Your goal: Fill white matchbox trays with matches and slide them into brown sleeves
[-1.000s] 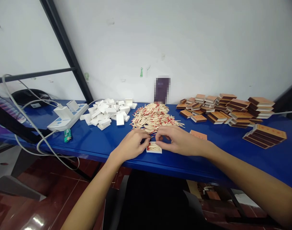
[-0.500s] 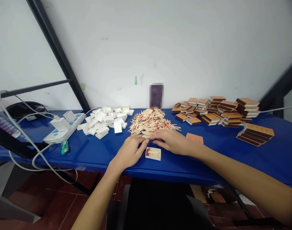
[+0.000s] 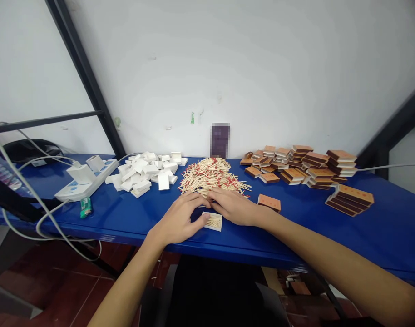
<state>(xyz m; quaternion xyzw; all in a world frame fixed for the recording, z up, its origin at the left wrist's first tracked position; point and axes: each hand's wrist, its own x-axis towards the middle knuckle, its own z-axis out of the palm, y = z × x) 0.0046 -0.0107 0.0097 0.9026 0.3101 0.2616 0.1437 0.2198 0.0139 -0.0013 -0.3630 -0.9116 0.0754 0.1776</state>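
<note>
A heap of red-tipped matches point(image 3: 212, 175) lies at the middle of the blue table. At its near edge my left hand point(image 3: 182, 215) is curved, its thumb over the left end of a white tray of matches point(image 3: 214, 221). My right hand point(image 3: 231, 206) meets the left fingertips just behind that tray, its fingers pressed together. Whatever lies between the fingertips is hidden. An orange matchbox cover point(image 3: 269, 202) rests beside my right wrist.
White empty trays point(image 3: 144, 170) are piled at the left, near a power strip point(image 3: 88, 181) with cables and a green packet point(image 3: 86, 207). Brown-orange matchboxes point(image 3: 296, 163) are stacked at the right. A pixelated dark object point(image 3: 220, 140) stands against the wall.
My left thumb has moved down onto the tray, covering the red match heads in it. My right fingers have drawn closer to the left ones. The whole view has shifted slightly.
</note>
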